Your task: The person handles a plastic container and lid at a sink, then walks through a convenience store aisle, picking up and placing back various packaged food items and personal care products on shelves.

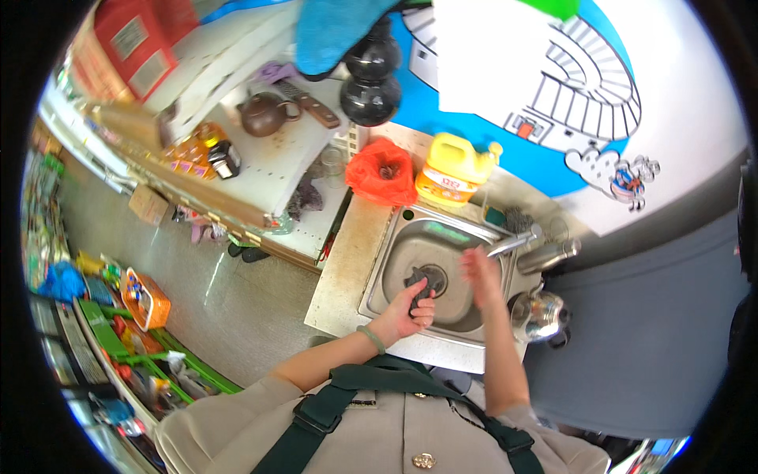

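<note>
A crumpled dark-grey cloth [422, 302], its long axis pointing roughly away from the body, is over the square steel sink [399, 257], the left hand [403, 310] folded round it. Rightward, beside the chrome tap [517, 240], is the right hand [480, 276] (too blurred to tell its grip).
</note>
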Demonstrator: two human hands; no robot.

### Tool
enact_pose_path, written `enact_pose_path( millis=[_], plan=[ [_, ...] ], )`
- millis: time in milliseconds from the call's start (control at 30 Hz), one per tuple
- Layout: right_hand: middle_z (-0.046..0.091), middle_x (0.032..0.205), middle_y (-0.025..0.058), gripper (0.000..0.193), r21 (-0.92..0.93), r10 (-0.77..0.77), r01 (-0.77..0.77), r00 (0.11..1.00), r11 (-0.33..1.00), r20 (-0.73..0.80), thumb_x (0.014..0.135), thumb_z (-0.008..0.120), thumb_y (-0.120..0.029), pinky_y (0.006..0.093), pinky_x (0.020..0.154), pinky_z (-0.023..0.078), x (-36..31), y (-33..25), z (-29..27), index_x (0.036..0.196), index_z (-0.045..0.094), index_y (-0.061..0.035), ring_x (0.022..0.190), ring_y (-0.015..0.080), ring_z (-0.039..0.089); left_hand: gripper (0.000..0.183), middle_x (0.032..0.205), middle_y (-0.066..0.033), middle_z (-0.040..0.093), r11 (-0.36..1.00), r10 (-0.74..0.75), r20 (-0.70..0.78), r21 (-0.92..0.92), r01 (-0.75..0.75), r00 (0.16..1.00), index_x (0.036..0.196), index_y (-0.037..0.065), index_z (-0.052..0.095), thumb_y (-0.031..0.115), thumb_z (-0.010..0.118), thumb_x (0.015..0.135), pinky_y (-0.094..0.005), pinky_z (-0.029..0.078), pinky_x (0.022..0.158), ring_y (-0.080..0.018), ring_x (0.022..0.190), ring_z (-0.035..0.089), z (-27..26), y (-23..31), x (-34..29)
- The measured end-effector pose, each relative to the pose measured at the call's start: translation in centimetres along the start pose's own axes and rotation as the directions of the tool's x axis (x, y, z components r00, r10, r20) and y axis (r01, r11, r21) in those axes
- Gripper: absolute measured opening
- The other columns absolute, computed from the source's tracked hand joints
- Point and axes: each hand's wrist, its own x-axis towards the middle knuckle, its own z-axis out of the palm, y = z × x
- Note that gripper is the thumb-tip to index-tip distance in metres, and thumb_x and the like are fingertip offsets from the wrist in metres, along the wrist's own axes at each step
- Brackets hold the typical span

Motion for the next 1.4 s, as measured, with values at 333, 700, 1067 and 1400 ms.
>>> enact_pose_path(
  millis=[333, 700, 1067, 1400],
  plan=[
    [0.063, 0.068, -0.0022, 0.033, 0.689, -0.589, -0.327, 0.359, 0.647, 0.724, 0.094, 0.053, -0.024, 0.0284, 0.053, 0.040, -1.1, -0.9, 6.4, 0.126, 0.051, -0.0161, 0.056, 0.0102, 0.052, 0.026, 0.056, 0.0046, 0.035, 0.993, -0.037, 0.463, 0.116, -0.019, 0.886, 0.096, 0.009, 0.051, 0.034, 0.044, 0.097, -0.0225, 0.021, 0.039, -0.0061, 0.039, 0.028, 6.3, -6.8, -2.7],
    [0.025, 0.046, -0.0045, 0.054, -0.019, 0.057, -0.054, 0.906, 0.998, 0.418, 0.095, 0.041, -0.053, 0.0248, 0.034, 0.017, -3.4, -4.2, 9.0, 0.059, 0.032, -0.0140, 0.036, 0.0076, 0.022, 0.025, 0.060, -0.0080, 0.055, -0.329, 0.491, 0.457, 0.886, -0.327, 0.742, 0.076, 0.005, 0.051, 0.021, 0.070, 0.076, -0.0357, 0.039, 0.044, -0.0201, 0.048, 0.052, 2.2, -1.1, 2.4],
    [0.032, 0.047, -0.0017, 0.052, -0.195, -0.106, 0.043, 0.940, 0.980, -0.325, 0.097, 0.044, -0.041, 0.0303, 0.039, 0.024, 4.0, 8.3, 4.5, 0.055, 0.036, -0.0106, 0.040, 0.0121, 0.031, 0.036, 0.077, -0.0202, 0.065, -0.658, 0.690, 0.426, 0.707, 0.260, 0.586, 0.105, 0.000, 0.046, 0.019, 0.063, 0.079, -0.0476, 0.051, 0.064, -0.0378, 0.071, 0.064, -4.5, 0.1, 7.9],
    [0.049, 0.055, 0.0034, 0.052, -0.705, -0.416, 0.355, 0.904, 0.614, 0.092, 0.094, 0.052, -0.042, 0.0285, 0.055, 0.037, 3.5, 4.3, 0.5, 0.059, 0.052, -0.0035, 0.055, 0.0135, 0.047, 0.039, 0.090, -0.0186, 0.060, -0.829, 0.551, 0.664, 0.504, 0.241, 0.506, 0.101, -0.001, 0.050, 0.028, 0.065, 0.079, -0.0410, 0.050, 0.070, -0.0326, 0.083, 0.063, -4.6, 1.6, 8.6]
  ],
)
